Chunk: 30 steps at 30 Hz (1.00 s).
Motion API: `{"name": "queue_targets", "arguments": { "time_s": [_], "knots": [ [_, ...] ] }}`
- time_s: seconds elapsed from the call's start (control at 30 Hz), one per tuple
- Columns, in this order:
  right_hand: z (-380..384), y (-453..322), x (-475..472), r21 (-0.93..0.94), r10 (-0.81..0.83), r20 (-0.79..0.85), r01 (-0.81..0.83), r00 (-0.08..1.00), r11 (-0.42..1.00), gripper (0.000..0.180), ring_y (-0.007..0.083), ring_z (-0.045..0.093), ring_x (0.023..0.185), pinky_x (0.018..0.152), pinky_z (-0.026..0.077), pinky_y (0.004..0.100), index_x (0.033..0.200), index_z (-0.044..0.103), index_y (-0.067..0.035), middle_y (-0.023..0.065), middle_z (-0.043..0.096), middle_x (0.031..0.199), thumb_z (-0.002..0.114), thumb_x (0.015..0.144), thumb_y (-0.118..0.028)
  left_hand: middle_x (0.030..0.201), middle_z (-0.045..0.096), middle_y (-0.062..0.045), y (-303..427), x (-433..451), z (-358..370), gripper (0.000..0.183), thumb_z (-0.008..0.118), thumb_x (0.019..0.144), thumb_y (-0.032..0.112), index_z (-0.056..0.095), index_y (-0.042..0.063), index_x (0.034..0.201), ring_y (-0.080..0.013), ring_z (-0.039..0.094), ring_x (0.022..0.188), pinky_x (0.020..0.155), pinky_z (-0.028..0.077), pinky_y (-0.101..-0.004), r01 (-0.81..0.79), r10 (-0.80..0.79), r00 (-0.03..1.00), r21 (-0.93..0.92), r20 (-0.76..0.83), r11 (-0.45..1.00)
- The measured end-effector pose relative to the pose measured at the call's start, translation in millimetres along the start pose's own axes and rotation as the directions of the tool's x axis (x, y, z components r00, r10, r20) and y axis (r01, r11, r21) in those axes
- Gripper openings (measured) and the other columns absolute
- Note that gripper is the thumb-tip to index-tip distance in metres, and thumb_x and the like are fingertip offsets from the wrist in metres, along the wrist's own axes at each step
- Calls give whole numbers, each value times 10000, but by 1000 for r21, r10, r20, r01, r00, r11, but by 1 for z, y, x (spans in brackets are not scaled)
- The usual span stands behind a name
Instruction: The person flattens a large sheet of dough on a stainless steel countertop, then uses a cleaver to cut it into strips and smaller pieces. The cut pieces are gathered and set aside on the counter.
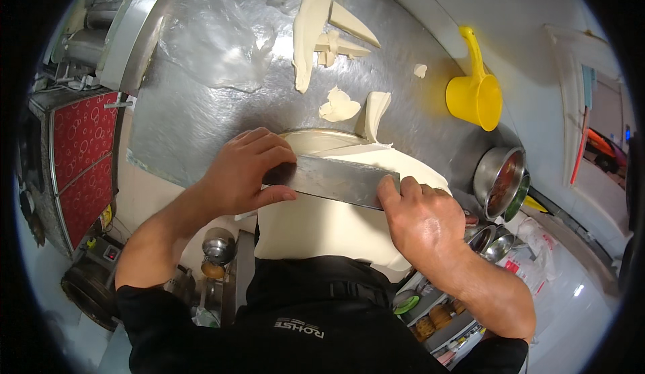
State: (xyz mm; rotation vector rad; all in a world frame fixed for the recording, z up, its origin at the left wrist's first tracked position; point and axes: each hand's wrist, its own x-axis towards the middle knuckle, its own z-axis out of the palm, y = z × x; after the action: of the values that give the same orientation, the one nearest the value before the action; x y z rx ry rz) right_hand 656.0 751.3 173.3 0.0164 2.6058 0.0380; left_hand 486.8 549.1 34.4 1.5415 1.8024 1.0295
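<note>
A wide cleaver blade [337, 177] lies flat-side up across a large, pale sheet of dough [322, 228]. My right hand [423, 208] grips the cleaver at its right end, thumb resting on the blade; the handle is hidden in the fist. At the blade's left end, my left hand [252, 172] holds the metal between fingers and thumb. Beyond the blade, a thin dough flap [377, 114] stands up from the sheet's far edge. A torn dough scrap [339, 104] lies just past it on the metal worktop [201, 117].
Dough strips [310, 36] and crumpled clear plastic film [211, 36] lie at the back. A small dough bit [420, 71] sits near a yellow plastic dipper [473, 97] by the wall. Metal bowls [499, 182] stand at the right. A red-fronted cabinet [83, 157] stands at left.
</note>
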Motion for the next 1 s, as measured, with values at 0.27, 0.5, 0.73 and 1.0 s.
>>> {"name": "queue_targets", "arguments": {
  "time_s": [0.27,0.5,0.73,1.0],
  "knots": [
    [16,27,-21,0,102,85,-102,991,995,132,209,674,607,514,545,337,892,568,-49,90,619,711,594,770,-93,1106,550,-142,-4,45,25,673,625,830,613,512,48,1177,-334,531,1029,925,402,-445,57,-37,985,-112,171,992],
    [24,54,-40,73,215,224,-236,951,969,127,251,698,686,564,567,360,942,572,-48,116,644,782,564,819,-77,1442,353,-225,-6,91,53,808,548,880,626,379,27,1396,-404,337,1347,1114,269,-506,-128,127,977,-5,170,992],
    [32,73,-66,101,337,354,-394,873,914,162,325,698,770,659,572,405,996,586,-44,159,667,879,541,842,-67,1502,296,-254,1,132,86,837,502,900,625,341,21,1458,-439,233,1419,1162,176,-550,-247,231,922,13,310,969],
    [55,89,-107,173,493,385,-585,781,792,164,391,667,779,710,538,475,1002,613,-41,202,673,851,563,857,-98,1433,412,-247,26,177,131,787,456,910,650,467,25,1389,-415,270,1411,1158,177,-569,-320,276,898,80,342,944]
  ]
}}
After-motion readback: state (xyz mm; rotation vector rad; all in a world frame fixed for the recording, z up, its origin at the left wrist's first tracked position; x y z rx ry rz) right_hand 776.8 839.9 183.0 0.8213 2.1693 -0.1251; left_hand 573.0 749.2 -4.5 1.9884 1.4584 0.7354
